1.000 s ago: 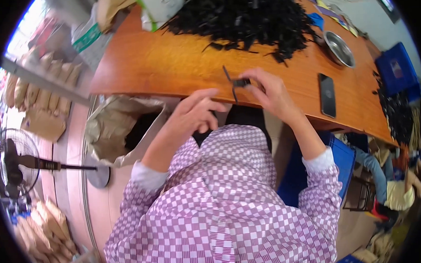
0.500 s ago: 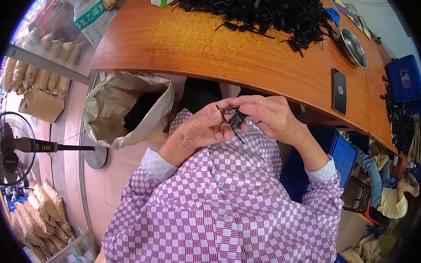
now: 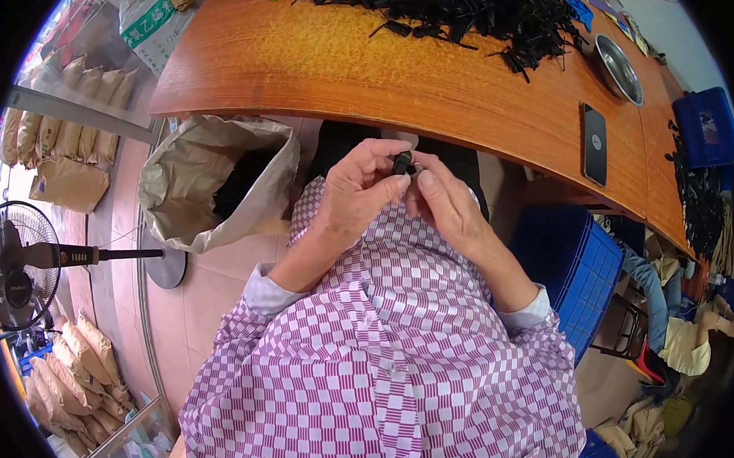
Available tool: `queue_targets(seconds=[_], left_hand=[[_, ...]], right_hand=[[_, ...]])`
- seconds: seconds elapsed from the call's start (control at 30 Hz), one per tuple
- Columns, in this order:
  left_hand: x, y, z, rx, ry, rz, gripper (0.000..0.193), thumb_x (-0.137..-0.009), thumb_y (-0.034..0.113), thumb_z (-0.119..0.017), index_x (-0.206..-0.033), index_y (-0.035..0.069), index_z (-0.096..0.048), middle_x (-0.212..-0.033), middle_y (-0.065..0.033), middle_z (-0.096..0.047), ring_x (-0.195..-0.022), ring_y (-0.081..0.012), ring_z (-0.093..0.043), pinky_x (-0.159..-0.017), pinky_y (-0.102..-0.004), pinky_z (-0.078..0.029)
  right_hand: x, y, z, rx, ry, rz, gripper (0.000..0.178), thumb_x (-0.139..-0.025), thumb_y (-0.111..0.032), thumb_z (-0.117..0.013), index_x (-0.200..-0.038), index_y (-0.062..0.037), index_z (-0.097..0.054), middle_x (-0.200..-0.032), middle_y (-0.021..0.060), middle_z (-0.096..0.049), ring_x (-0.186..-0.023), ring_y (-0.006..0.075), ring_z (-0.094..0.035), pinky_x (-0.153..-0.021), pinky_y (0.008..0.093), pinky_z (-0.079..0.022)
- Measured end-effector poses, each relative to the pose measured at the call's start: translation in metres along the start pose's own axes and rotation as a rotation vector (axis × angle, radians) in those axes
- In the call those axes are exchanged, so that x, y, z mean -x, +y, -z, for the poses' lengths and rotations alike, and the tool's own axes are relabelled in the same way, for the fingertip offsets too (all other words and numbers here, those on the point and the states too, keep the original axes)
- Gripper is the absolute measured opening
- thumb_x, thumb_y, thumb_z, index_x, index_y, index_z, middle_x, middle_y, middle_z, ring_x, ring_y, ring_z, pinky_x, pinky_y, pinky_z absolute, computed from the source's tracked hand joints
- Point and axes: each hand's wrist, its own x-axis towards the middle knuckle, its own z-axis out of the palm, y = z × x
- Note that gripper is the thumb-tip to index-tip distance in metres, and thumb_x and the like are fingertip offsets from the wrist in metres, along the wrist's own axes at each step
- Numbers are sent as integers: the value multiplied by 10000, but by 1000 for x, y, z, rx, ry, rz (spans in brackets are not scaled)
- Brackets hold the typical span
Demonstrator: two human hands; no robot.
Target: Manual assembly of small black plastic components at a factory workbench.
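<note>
Above my lap, just short of the table edge, both hands meet at a small black plastic part point(image 3: 403, 163). My left hand point(image 3: 357, 184) pinches it between thumb and fingers. My right hand point(image 3: 448, 201) closes in from the other side, its thumb and fingertips against the part's right end. Fingers cover much of the part, so its exact kind cannot be made out. A big heap of similar black plastic pieces point(image 3: 464, 12) lies on the wooden table point(image 3: 311, 68) in front of me.
An open sack point(image 3: 164, 185) with black contents stands at the left below the table. A phone point(image 3: 594, 145) and metal bowl point(image 3: 619, 69) lie on the right. A blue crate point(image 3: 578, 277) is by my right arm; a fan point(image 3: 24, 260) stands far left. A co-worker's arm point(image 3: 691, 346) shows at right.
My hands have moved slightly up toward the table, the right one also leftward. The black part has been turned, and its thin strips no longer show.
</note>
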Motion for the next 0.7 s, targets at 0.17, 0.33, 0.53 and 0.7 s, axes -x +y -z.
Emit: queue_targets(seconds=[0.17, 0.33, 0.53, 0.7], left_hand=[[1, -3, -3, -153, 75, -102, 403, -864, -86, -581, -1249, 22, -536, -974, -30, -610, -812, -61, -586, -663, -198, -491], [0, -11, -5, -332, 172, -218, 367, -807, -101, -587, -1139, 50, -623, -906, -30, -623, -709, -61, -581, -573, -216, -487], [6, 3, -10, -554, 226, -267, 365, -791, -103, -593, -1113, 61, -643, -901, -36, -631, -687, -71, -581, -567, -218, -480], [6, 12, -11, -831, 209, -296, 357, -792, -104, -600, -1112, 49, -638, -916, -44, -641, -698, -74, -586, -583, -210, -479]], right_hand=[[-4, 5, -10, -70, -41, -9, 397, -1027, -292, -357, -1287, 3, -414, -637, 68, -518, -588, 161, -527, -574, 303, -426], [-4, 3, -11, -78, -68, -31, 391, -1025, -282, -378, -1307, -12, -393, -620, 47, -500, -559, 133, -513, -543, 275, -414], [-5, 11, -18, -153, -67, -6, 370, -1021, -259, -402, -1308, -25, -404, -622, 17, -479, -533, 91, -482, -505, 241, -396], [-8, 15, -18, -191, -41, -13, 362, -1023, -246, -403, -1313, -29, -415, -626, -7, -450, -526, 66, -449, -490, 224, -380]])
